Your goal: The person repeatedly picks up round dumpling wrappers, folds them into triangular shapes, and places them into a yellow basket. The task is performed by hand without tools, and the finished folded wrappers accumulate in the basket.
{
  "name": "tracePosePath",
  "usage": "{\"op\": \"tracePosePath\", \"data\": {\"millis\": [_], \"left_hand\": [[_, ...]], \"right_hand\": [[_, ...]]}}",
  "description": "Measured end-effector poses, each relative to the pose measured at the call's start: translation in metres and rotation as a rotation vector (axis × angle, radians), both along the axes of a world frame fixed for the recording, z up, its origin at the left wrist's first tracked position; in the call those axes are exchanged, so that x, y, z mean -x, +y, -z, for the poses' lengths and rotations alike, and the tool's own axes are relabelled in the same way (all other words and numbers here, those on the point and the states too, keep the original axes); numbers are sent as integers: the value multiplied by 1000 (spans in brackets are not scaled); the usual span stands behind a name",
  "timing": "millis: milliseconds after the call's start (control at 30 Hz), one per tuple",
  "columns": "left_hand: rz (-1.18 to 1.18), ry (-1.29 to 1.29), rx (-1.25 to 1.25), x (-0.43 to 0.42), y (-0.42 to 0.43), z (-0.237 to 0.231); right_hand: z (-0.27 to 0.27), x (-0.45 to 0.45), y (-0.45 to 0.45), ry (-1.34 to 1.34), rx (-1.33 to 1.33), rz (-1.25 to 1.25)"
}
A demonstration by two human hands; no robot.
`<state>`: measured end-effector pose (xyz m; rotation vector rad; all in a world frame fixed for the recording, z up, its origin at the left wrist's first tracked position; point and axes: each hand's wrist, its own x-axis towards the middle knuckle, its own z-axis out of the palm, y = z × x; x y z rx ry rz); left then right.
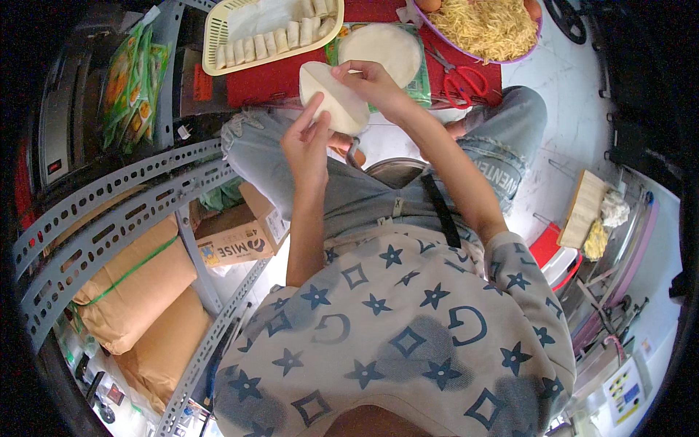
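Both hands hold a thin round wrapper sheet (pixel 334 104) above my lap, near the edge of a red surface. My left hand (pixel 308 145) grips its lower left side between thumb and fingers. At its upper right rim, my right hand (pixel 374 87) pinches the sheet. A line crosses the sheet, with a paler and a greyer half; whether this is a fold or two layers, I cannot tell. Just beyond my right hand lies a round stack of white wrappers (pixel 380 49) on a green printed package (pixel 419 90). A cream plastic basket (pixel 212 46) holds a row of rolled wrappers (pixel 267 46).
Red-handled scissors (pixel 464 84) lie right of the stack on the red surface (pixel 262 87). Beside them sits a purple-rimmed bowl (pixel 538 34) of shredded filling (pixel 480 27). A perforated metal shelf (pixel 125 188) runs along my left, with brown paper sacks (pixel 136 278) and a cardboard box (pixel 237 235).
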<state>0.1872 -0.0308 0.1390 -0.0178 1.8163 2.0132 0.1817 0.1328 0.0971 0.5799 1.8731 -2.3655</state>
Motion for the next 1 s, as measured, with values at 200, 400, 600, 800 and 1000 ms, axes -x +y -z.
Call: {"op": "tracePosePath", "data": {"millis": [200, 400, 600, 800, 1000], "left_hand": [[-134, -2, -44, 7, -15, 2], [-257, -37, -28, 14, -41, -8], [-314, 59, -112, 14, -52, -37], [-91, 85, -238, -11, -10, -49], [-109, 6, -350, -31, 21, -48]], "right_hand": [[21, 6, 34, 264, -762, 326], [65, 16, 83, 240, -1147, 446], [48, 1, 82, -33, -1592, 449], [-52, -53, -17, 535, -714, 225], [-100, -69, -23, 570, -819, 286]]}}
